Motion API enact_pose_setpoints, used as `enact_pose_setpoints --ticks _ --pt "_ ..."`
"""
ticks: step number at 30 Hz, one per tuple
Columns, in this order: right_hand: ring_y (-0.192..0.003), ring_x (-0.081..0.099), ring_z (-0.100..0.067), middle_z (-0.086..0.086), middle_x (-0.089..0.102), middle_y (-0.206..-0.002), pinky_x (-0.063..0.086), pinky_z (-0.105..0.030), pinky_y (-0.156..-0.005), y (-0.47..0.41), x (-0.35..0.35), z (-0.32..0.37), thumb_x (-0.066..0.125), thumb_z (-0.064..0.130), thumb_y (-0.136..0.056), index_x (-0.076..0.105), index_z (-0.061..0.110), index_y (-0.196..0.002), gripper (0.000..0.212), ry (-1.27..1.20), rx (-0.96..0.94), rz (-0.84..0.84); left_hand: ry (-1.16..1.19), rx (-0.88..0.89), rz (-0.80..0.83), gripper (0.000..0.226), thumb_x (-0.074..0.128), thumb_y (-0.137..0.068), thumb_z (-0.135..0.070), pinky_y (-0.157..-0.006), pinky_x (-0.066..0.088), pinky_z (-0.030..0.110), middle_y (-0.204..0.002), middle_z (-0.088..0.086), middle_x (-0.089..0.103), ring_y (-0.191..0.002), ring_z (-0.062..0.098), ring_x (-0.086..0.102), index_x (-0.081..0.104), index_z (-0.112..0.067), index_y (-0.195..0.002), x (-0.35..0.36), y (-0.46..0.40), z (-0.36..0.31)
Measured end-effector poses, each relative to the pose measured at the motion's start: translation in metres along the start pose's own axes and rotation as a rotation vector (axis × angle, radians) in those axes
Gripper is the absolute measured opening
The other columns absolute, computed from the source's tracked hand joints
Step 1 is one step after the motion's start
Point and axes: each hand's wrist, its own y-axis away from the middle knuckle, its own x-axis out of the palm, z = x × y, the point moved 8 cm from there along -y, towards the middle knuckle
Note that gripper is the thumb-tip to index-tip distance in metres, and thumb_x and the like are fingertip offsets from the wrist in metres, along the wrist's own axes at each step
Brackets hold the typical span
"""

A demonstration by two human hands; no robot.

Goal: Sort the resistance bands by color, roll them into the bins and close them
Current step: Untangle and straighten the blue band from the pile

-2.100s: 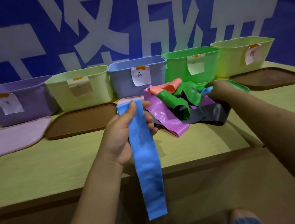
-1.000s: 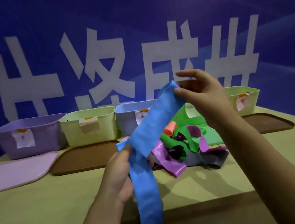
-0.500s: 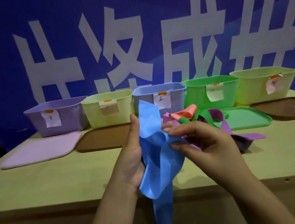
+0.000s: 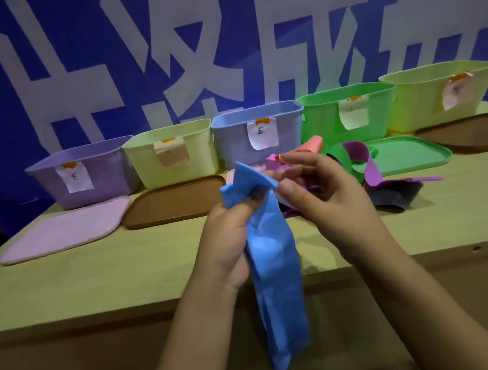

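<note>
Bare table [image 4: 98, 272] lies open in front of the blue bin [image 4: 257, 134], left of the hands. Lids [image 4: 174, 200] flank that bin's base; the band pile [image 4: 367, 172] crowds its right side. All bin mouths stand uncovered.

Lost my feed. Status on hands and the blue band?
Left hand shut on blue band, tail hanging past table edge. Right hand pinching its top fold. Blue bin open, unobstructed.
</note>
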Motion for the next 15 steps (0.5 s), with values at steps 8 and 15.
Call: enact_pose_setpoints --ticks 8,15 --pt "-0.106 0.058 -0.016 0.008 0.059 -0.104 0.052 -0.045 -0.087 0.003 0.006 0.008 0.066 0.035 -0.075 0.069 0.038 -0.094 0.019 0.097 -0.159 -0.013 -0.034 -0.062 0.065 0.03 0.06 -0.076 -0.011 -0.07 0.055 0.029 -0.093 0.013 0.071 -0.08 0.022 0.067 0.066 -0.004 -0.104 -0.003 0.008 0.009" --pt "-0.07 0.064 -0.012 -0.006 0.064 -0.078 0.053 -0.028 -0.046 0.004 0.0 0.0 0.067 0.006 -0.08 0.063 0.016 -0.085 0.012 -0.334 0.09 -0.103 -0.093 -0.15 0.173 0.039 0.069 -0.077 -0.031 -0.056 0.051 0.026 -0.078 0.005 0.069 -0.064 0.016 0.064 0.06 -0.008 -0.108 0.009 0.022 0.019"
